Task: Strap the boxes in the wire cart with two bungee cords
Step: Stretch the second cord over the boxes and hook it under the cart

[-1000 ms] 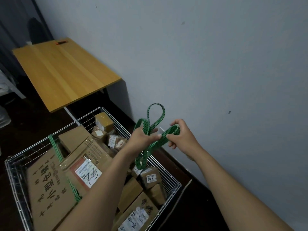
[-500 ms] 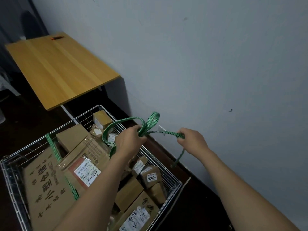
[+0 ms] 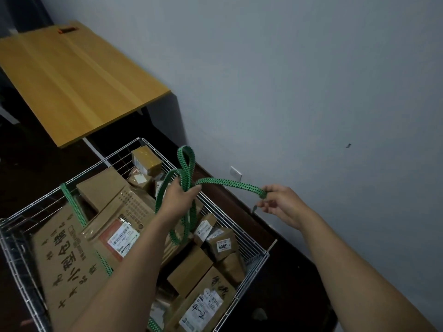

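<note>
A wire cart (image 3: pixel 254 257) full of brown cardboard boxes (image 3: pixel 60 255) stands below me. One green bungee cord (image 3: pixel 74 207) lies stretched across the boxes on the left. My left hand (image 3: pixel 178 198) grips the loops of a second green bungee cord (image 3: pixel 230 183) above the cart. My right hand (image 3: pixel 282 203) pinches that cord's end out to the right, near the wall, and a small dark hook hangs below its fingers. A loop of the cord stands up above my left hand and another hangs down over the boxes.
A wooden tabletop (image 3: pixel 72 77) stands beyond the cart at the upper left. A grey wall (image 3: pixel 311 92) runs close along the cart's right side, with a white socket (image 3: pixel 236 174) low on it. The floor is dark.
My hands have drawn apart: the right hand has pulled the cord's end out to the right, so a length now spans between them. The loops have loosened.
</note>
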